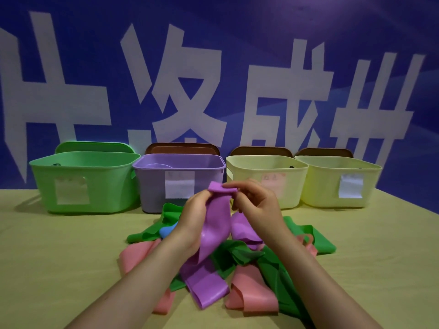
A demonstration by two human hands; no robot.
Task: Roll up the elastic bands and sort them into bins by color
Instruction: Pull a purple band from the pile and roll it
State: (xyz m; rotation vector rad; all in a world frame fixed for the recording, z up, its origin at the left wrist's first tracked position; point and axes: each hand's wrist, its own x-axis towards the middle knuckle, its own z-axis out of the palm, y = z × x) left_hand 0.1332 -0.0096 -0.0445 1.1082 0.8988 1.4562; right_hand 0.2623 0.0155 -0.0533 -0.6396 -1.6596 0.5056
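A purple elastic band (217,222) hangs from both my hands above a heap of bands on the table. My left hand (193,216) grips it from the left near the top, and my right hand (255,201) pinches its folded top end. The band's lower end trails down into the heap. Around it lie green bands (323,241), pink bands (251,293), another purple band (242,227) and a bit of a blue band (167,230). Behind stand a green bin (85,181), a purple bin (152,181) and two pale yellow bins (292,186) (370,186).
Each bin carries a paper label on its front, and lids lean behind them against a blue wall with white characters. The table (59,257) is covered in a yellow-green cloth. Something pale purple lies inside the purple bin.
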